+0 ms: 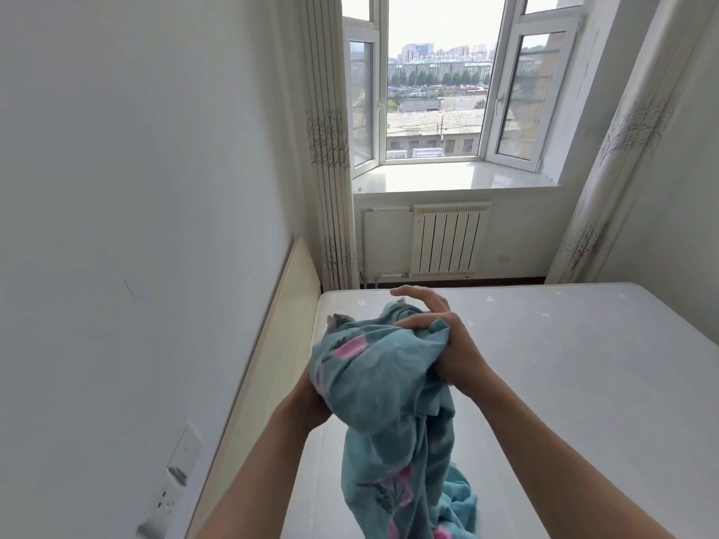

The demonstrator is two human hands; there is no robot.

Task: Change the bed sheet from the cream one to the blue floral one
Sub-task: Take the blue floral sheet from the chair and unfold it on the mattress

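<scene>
Blue floral sheet (383, 387) is held bunched above the bare mattress (564, 363); long axis near vertical, tail hanging down toward the near edge. Upper bunch is gripped by right hand (447, 344), forefinger extended. Left hand (311, 398) grips it from below.

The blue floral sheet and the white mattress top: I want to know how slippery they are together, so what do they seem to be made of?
The blue floral sheet looks like thin, matte woven cloth, perhaps cotton: it bunches in soft creases and hangs limp. The white mattress top looks like smooth fabric ticking with a slight sheen and small stitched motifs; the fibre cannot be told.
</scene>
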